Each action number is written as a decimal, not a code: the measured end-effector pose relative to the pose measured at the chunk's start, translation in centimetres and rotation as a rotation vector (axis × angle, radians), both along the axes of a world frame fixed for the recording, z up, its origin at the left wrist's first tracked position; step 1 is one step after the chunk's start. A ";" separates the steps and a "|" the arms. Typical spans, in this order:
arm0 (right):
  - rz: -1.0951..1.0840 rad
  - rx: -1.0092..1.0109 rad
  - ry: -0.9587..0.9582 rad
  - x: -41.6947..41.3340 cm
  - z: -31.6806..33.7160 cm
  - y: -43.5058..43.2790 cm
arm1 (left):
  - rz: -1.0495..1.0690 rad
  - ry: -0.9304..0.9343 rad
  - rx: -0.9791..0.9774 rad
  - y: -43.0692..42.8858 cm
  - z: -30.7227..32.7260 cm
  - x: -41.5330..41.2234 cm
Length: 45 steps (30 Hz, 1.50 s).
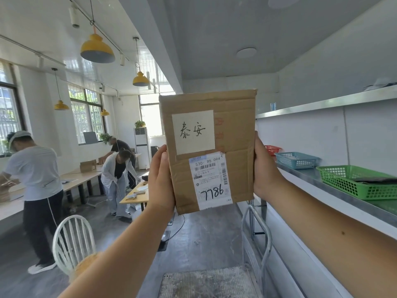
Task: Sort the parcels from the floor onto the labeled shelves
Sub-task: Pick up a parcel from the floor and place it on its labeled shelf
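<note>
step: reading label on parcel (208, 151), 12 o'clock | grip: clasped at both side edges by left hand (161, 179), right hand (265, 168); fingers hidden behind | next: probably matching shelves (326, 103), 3 o'clock

Lower shelf (305, 174), metal, R side: green basket (352, 182) nearest, blue basket (296, 160) just beyond, red basket (272, 149) farthest, all in a row w/ small gaps. Upper shelf (322, 103): pale bundle (380, 83) at near end, can't tell what. Floor (199, 237), grey: white chair (73, 239) on L, metal trolley (206, 282) at bottom centre by the shelving. Worktop (83, 177) at L carries a cardboard box (87, 165).
</note>
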State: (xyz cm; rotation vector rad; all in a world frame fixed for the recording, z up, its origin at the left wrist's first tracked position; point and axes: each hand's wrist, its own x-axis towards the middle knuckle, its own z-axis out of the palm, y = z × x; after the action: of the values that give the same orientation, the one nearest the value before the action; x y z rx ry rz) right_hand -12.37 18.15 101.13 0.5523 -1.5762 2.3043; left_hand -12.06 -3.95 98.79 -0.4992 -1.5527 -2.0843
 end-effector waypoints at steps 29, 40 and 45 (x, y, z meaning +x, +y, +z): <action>-0.060 -0.172 -0.061 4.6 -6.8 -0.6 | -0.348 -0.380 0.123 -1.0 -1.5 4.4; -0.080 -0.013 -0.043 8.0 -8.4 -0.6 | -0.235 -0.357 0.160 0.0 -5.0 7.4; -0.092 -0.073 -0.100 8.7 -8.7 -1.0 | -0.243 -0.422 0.227 0.7 -5.1 7.6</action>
State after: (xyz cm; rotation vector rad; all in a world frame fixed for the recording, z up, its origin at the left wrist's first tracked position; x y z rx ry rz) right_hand -3.68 17.15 92.42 0.3441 -1.5200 2.3428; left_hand -4.43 -3.28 93.71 -0.1777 -1.5014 -2.6474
